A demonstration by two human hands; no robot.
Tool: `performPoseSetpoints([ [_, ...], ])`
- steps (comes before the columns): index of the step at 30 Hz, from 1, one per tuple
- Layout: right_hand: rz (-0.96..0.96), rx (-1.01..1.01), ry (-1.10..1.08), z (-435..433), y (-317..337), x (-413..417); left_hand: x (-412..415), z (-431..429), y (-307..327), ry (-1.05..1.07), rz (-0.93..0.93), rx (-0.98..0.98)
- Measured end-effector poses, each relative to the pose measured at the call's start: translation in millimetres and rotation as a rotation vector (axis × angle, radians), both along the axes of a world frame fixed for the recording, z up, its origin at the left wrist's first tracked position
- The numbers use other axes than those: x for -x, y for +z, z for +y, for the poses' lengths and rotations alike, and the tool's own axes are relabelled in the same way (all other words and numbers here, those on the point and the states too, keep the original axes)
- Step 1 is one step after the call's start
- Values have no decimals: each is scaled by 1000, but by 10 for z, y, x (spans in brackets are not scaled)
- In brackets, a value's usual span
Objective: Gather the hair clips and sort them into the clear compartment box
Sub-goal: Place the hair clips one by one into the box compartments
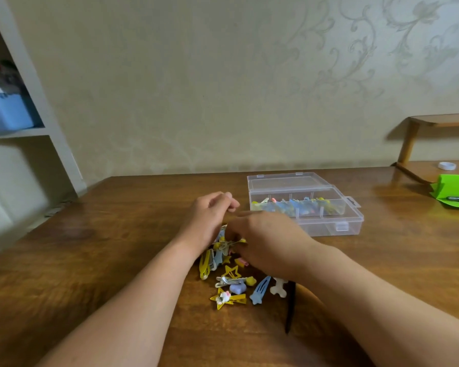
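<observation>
- A heap of small yellow, blue and white hair clips (229, 276) lies on the brown wooden tabletop (104, 247), just left of the clear plastic compartment box (316, 229) and nearer the person than it.
- The box stands open with its lid laid back. Its far row already holds a line of sorted coloured clips (297, 205), so I'd judge the sorting partly done.
- The left hand (210, 218) hovers with curled fingers at the heap's box-ward end. I cannot tell whether its grip holds anything.
- The right hand (268, 245) dips into the same end. Its back hides the fingertips, so that grip cannot be told either.
- To do this well, I'd pinch 1 clip at a time and lift it free of its neighbours before carrying it boxward.
- The left hand could steady the heap, since tangled clips may drag along.
- The yellow star-shaped clip (227, 299) and the white bone-shaped clip (278, 286) lie farthest from the box.
</observation>
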State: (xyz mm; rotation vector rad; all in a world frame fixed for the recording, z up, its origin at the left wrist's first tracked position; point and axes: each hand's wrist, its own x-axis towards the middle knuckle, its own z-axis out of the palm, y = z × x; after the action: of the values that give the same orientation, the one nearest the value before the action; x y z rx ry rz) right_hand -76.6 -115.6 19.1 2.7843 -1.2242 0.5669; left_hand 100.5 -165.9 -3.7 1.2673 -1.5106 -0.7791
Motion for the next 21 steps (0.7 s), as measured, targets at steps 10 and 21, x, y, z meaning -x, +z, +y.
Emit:
performPoseSetpoints([
  [10, 2, 117, 31, 1, -31, 10, -21, 0, -12, -31, 9, -4],
  [21, -500, -184, -408, -340, 149, 629, 36, 66, 10, -132, -192, 29],
])
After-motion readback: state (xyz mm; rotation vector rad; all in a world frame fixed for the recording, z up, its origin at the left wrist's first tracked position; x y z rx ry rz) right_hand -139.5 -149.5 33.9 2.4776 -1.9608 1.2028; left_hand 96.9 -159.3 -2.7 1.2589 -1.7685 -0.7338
